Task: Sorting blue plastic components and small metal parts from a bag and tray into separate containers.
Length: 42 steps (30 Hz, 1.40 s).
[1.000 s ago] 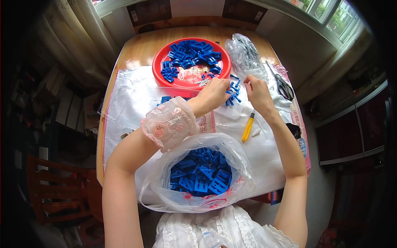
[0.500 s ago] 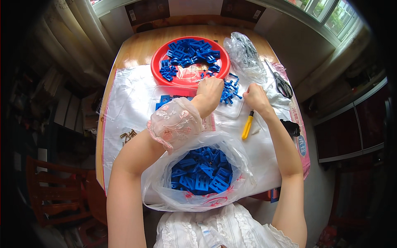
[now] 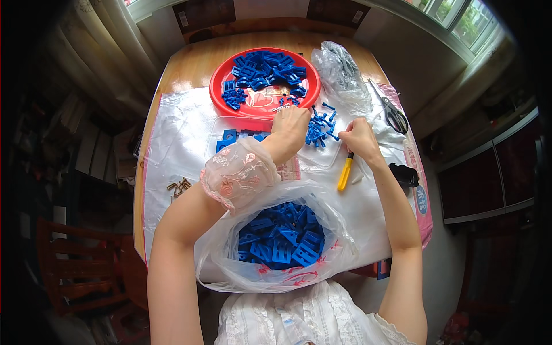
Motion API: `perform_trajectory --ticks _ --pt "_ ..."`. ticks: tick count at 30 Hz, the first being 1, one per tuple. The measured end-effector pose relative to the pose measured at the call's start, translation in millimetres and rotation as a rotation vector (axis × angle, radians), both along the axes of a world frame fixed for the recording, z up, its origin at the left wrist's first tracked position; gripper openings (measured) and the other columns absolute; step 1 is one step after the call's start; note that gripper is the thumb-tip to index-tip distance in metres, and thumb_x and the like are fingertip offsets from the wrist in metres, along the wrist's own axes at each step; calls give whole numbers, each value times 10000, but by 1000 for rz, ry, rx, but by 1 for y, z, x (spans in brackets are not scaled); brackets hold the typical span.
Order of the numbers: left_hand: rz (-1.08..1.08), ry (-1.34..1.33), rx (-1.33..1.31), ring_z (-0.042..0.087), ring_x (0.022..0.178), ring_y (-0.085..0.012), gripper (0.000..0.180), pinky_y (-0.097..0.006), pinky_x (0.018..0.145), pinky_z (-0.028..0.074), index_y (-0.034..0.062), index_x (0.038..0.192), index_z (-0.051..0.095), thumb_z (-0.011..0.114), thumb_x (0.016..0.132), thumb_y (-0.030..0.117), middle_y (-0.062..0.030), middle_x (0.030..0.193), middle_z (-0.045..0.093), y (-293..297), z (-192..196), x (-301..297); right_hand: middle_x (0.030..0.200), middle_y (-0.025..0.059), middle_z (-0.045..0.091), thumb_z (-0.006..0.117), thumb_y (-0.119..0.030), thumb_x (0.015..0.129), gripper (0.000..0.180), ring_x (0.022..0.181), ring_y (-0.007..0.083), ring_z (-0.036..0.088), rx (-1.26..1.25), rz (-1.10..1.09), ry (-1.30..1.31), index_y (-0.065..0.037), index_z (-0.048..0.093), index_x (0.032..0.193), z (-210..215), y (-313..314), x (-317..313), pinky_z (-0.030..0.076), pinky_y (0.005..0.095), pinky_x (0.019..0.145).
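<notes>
My left hand [image 3: 290, 129] is closed at the near rim of a round red tray [image 3: 216, 98]; its fingertips are hidden behind the back of the hand. My right hand [image 3: 362, 140] pinches thumb and finger together beside a pile of small blue pegs [image 3: 317, 131] in a clear plastic lid. One blue piece shows right at its fingertips, but whether it is gripped is unclear. Blue plastic brackets [image 3: 267, 69] and smaller blue parts [image 3: 234, 98] lie in the tray. Just below my right hand lies a yellow-handled screwdriver [image 3: 345, 174].
A plastic bag [image 3: 339, 241] full of blue brackets [image 3: 282, 236] stands at the near edge. A clear box [image 3: 214, 137] with blue parts sits left of my left hand. Brass-coloured screws [image 3: 179, 187], scissors [image 3: 394, 115], a bag of grey parts [image 3: 340, 75] and a black item [image 3: 404, 175] lie around.
My right hand has turned slightly, its fingertips now nearer the blue pegs. My left hand stays at the tray's near rim, and the view has shifted a little.
</notes>
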<state>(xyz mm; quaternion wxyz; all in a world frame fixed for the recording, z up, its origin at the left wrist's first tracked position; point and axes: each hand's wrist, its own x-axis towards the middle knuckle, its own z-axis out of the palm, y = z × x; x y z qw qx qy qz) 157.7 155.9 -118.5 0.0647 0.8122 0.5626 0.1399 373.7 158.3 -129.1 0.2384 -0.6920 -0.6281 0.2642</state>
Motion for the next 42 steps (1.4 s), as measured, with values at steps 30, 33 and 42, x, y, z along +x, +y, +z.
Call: perform_trajectory --ticks 30,33,42 --pt "85 -120 81 675 929 -359 73 -445 835 523 39 782 685 743 763 -1 -162 908 723 -23 64 -64 548 101 638 681 -70 809 192 462 138 653 81 126 211 29 624 654 64 -13 -42 476 254 389" --pt "149 -85 54 701 929 -343 76 -417 868 541 42 783 709 754 742 -4 -165 934 738 -27 76 -94 574 121 662 700 -91 812 207 471 146 662 67 217 253 47 652 667 69 2 -72 486 258 403" --pt "434 -91 -42 753 763 -284 87 -391 786 583 43 785 695 750 753 -16 -141 764 734 -64 95 -199 590 173 683 703 -42 782 201 537 214 722 64 401 405 95 671 638 58 22 -195 585 309 522"
